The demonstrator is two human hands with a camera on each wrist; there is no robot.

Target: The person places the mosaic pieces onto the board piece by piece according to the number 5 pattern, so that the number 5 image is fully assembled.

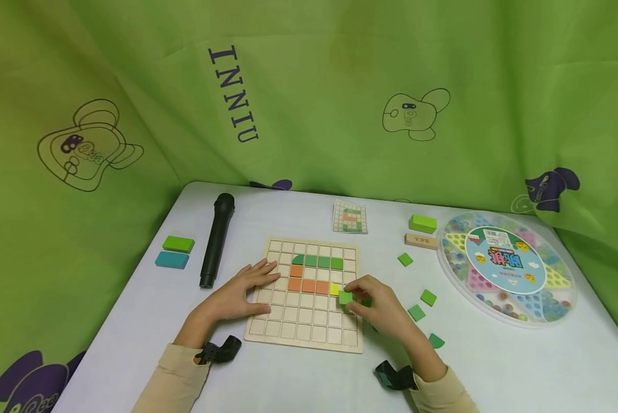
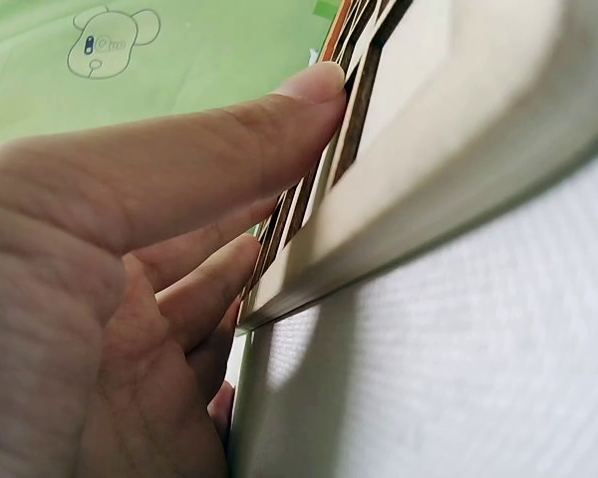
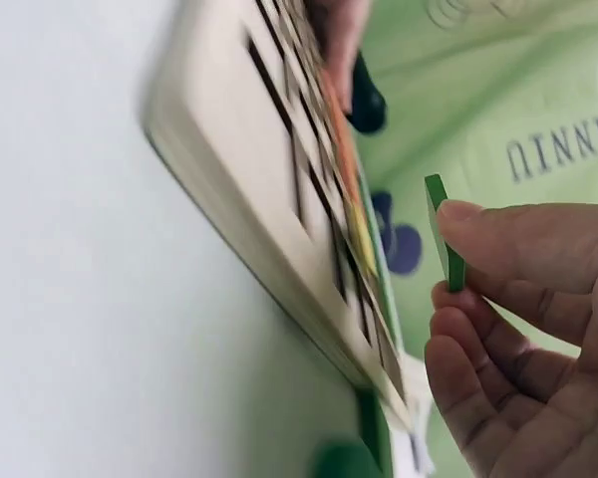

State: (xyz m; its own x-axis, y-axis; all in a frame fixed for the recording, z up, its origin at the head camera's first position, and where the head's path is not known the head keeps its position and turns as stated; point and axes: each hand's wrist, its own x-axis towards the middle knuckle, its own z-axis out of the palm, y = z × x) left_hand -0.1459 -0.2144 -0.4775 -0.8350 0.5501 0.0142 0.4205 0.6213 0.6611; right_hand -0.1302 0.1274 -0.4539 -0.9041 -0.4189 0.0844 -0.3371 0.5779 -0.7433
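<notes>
A wooden grid board point(image 1: 283, 330) lies on the white table, with a row of green tiles point(image 1: 311, 261), several orange tiles point(image 1: 309, 285) and one yellow tile point(image 1: 334, 288) set in its cells. My left hand point(image 1: 236, 295) rests on the board's left edge, fingers and thumb spread over the border cells. The left wrist view shows the thumb point(image 2: 229, 149) lying on the rim. Above the board's right side, my right hand point(image 1: 381, 304) pinches a square green tile point(image 1: 345, 297) between thumb and fingertips. In the right wrist view this tile point(image 3: 445, 234) is seen edge-on, clear of the board.
Loose green tiles point(image 1: 416, 312) lie right of the board. A pattern card point(image 1: 350, 217) is behind it. A black microphone point(image 1: 217, 241) and green and blue blocks point(image 1: 172, 260) lie left. Another green block point(image 1: 422, 223), a wooden block point(image 1: 420, 241) and a round marble game box point(image 1: 507, 269) stand right.
</notes>
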